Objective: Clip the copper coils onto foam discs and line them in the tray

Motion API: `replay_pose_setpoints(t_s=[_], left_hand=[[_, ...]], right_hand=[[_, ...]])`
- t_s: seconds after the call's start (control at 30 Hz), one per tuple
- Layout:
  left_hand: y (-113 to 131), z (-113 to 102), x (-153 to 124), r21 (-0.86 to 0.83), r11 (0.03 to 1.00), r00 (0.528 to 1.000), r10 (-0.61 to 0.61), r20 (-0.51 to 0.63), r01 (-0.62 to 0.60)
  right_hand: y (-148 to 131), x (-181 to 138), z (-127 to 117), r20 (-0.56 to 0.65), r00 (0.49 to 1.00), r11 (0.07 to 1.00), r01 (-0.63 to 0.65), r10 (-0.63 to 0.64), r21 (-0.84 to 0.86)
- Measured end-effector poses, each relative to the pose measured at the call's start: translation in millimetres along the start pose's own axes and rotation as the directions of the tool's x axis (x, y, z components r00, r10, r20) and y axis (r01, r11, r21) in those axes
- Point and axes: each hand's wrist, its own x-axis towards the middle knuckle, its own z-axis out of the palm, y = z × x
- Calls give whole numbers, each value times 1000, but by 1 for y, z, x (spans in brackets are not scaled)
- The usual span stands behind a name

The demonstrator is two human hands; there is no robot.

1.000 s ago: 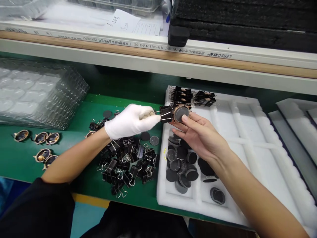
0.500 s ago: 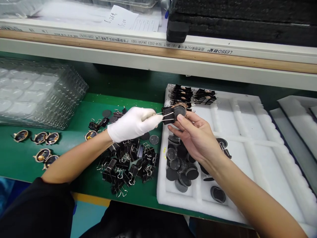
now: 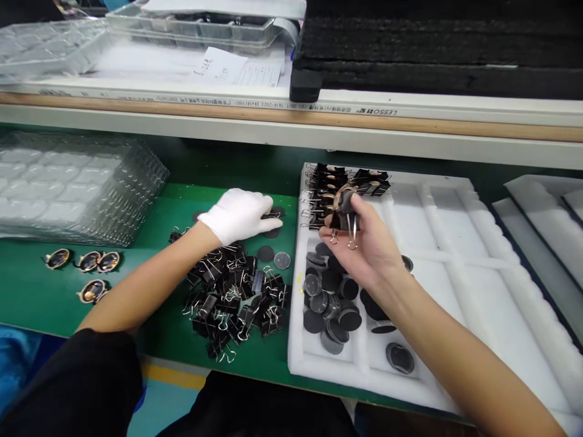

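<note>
My bare right hand [image 3: 364, 246] holds a round copper-rimmed part with a black binder clip [image 3: 346, 209] clamped on it, above the white foam tray [image 3: 437, 255]. The clip's wire handles hang down between my fingers. My white-gloved left hand [image 3: 239, 215] has come down over the green mat at the far edge of a pile of black binder clips [image 3: 237, 297], its fingers curled on small dark pieces there. What those fingers hold is hidden. Clipped parts [image 3: 339, 182] are lined up in the tray's far-left corner, and loose dark discs [image 3: 332, 297] lie in its near-left compartment.
A stack of clear blister trays [image 3: 77, 188] stands at the left. Several copper-rimmed parts [image 3: 84, 267] lie on the green mat [image 3: 173, 200] near the left edge. A shelf with black foam [image 3: 437, 48] and papers runs overhead. More white foam trays [image 3: 546, 212] sit at the right.
My left hand let go of the clip's handles and dropped to the mat by the clip pile. My right hand now carries the clipped part alone, turned handles-down, nearer the tray's far corner.
</note>
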Motion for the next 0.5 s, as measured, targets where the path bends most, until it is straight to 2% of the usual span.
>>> replay_pose_setpoints(t_s=[0.07, 0.17, 0.27, 0.33, 0.4, 0.47, 0.5], left_hand=[[11, 5, 13, 66, 998, 1000, 11, 26, -13], [23, 6, 26, 73, 997, 999, -15, 40, 12], [24, -5, 21, 60, 997, 997, -52, -58, 56], [22, -18, 11, -80, 995, 976, -76, -206, 61], [20, -31, -2, -352, 936, 955, -95, -281, -11], [20, -41, -13, -582, 808, 981, -29, -192, -90], [21, -44, -18, -643, 759, 991, 26, -128, -103]], right_hand=[[2, -2, 0, 9, 999, 999, -33, 33, -23], [3, -6, -2, 99, 994, 993, -28, 39, -116], [3, -8, -5, 189, 981, 975, 2, 40, -221], [3, -8, -7, 253, 966, 952, 32, 49, -305], [3, -8, -8, 388, 921, 912, 140, 22, -385], [5, -10, -7, 560, 827, 848, 323, -37, -420], [6, -11, -6, 623, 779, 804, 412, -67, -429]])
